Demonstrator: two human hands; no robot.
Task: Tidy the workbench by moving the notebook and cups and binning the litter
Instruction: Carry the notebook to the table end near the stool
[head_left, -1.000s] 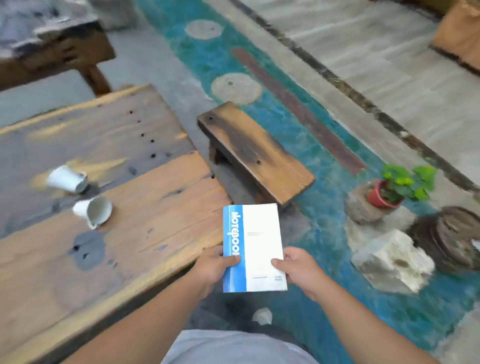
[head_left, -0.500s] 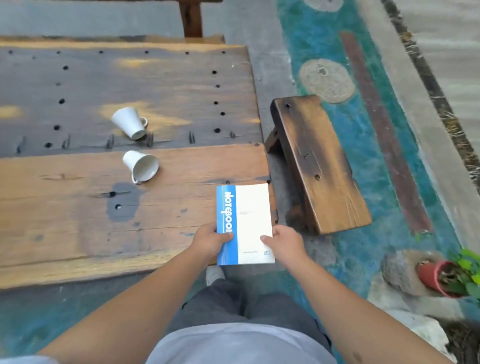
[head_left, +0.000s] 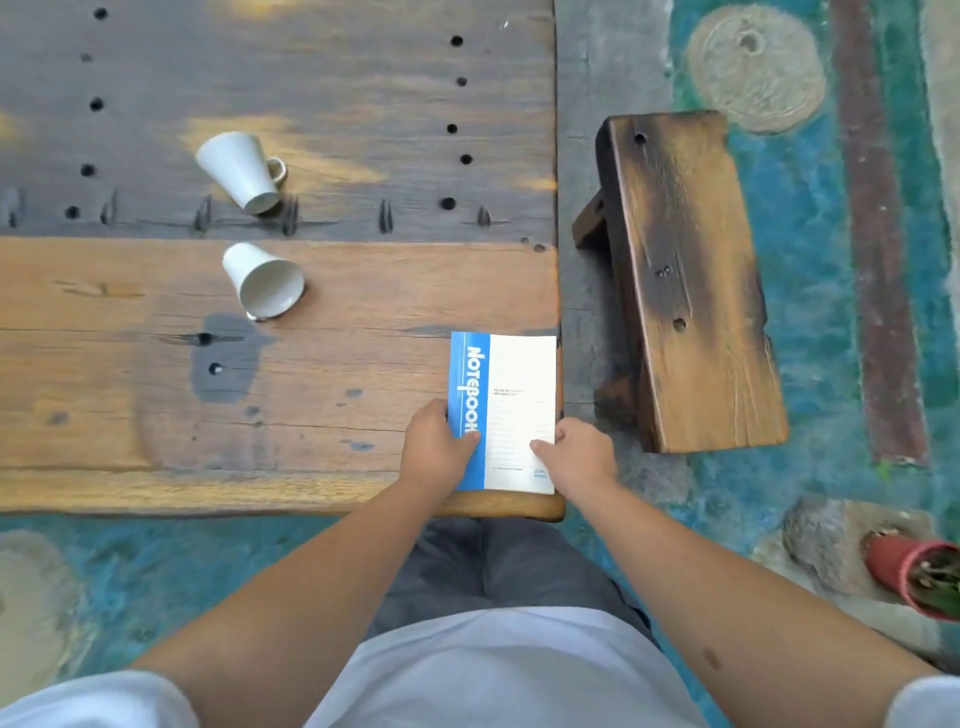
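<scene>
Blue-and-white notebook (head_left: 503, 410) is pinched from both sides: left hand (head_left: 435, 451) has its thumb on the blue spine strip with the fingers (head_left: 470, 439) closed over the near-left edge, right hand (head_left: 581, 457) has its thumb on the white cover and the rest wrapped under the near-right corner, so both clamped on it. Book sits at the near right corner of the wooden worktop (head_left: 130, 415), right edge about flush with the worktop end; can't tell if it lies flat or is slightly lifted. Spine strip reads "NOTEBOOK" in white, running lengthwise; small print on the cover too fine to read. Two white cups lie tipped on their sides well to the left and further back: near cup (head_left: 264, 280) on the orange plank with its mouth toward the camera, far cup (head_left: 240, 170) on the grey plank, handle to the right. Nothing between them and the book but bare wood with drilled holes and a grey patch (head_left: 226, 364). Low wooden stool (head_left: 685, 280) stands just off the worktop's right end on the teal floor (head_left: 810, 218). Red plant pot (head_left: 919, 577) at the far right edge beside a rock (head_left: 826, 540).
</scene>
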